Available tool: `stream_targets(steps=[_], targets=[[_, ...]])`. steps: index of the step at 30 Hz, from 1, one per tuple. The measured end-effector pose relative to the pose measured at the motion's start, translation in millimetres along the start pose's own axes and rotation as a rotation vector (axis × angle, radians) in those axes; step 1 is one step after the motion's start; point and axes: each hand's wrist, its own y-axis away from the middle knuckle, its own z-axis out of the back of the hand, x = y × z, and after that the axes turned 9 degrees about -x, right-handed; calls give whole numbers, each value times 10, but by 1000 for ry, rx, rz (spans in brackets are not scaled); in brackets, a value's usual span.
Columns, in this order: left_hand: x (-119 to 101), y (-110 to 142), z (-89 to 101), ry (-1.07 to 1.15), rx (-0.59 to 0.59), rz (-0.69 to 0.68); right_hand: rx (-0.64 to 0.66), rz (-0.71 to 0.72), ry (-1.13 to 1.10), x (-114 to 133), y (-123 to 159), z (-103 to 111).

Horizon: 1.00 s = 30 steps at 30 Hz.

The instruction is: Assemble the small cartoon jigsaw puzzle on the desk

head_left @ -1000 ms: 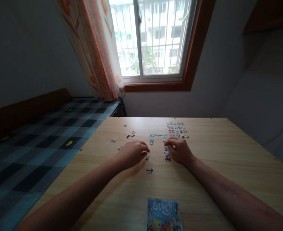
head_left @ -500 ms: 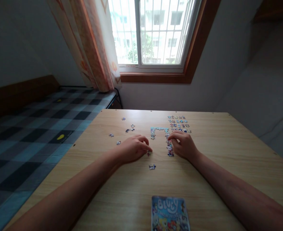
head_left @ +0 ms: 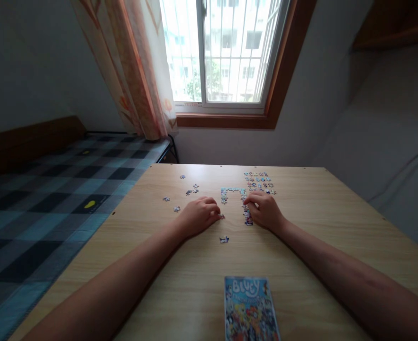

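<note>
Beyond a checked bed (head_left: 63,180), loose pieces (head_left: 177,209) dot the table (head_left: 301,237). Left hand (head_left: 200,215) pinches a small piece (head_left: 222,216) below the unfinished border (head_left: 223,195); extending that seems in hand, calling for careful alignment. Right hand (head_left: 265,210) touches the border's right side, fingers curled; I can't tell if they grip anything.

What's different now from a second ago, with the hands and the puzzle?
The left hand reached down to a small piece, which it now seems to touch, and that piece moved forward, nearer the joined pieces. The right hand stayed by their right side. The box and the rows of pieces stayed put.
</note>
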Motion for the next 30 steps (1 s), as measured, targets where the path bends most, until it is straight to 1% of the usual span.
stream_targets(steps=[3, 8, 12, 17, 20, 24, 30], targets=[[13, -4, -67, -41, -48, 29, 36, 61, 29, -12, -13, -18], [-4, -39, -121, -84, -99, 64, 67, 139, 47, -33, -41, -41], [-11, -106, -165, -120, -128, 86, 61, 141, 44, -49, -91, -96], [-13, -216, -209, -175, -125, 82, 29, 150, 54, -43, -176, -188], [-19, -242, -216, -191, -136, 97, 27, 137, 60, -31, -182, -198], [-22, -238, -210, -184, -129, 85, 86, 119, 64, -18, -161, -179], [-8, -228, -195, -169, -123, 66, 238, 163, 96, 9, -150, -162]])
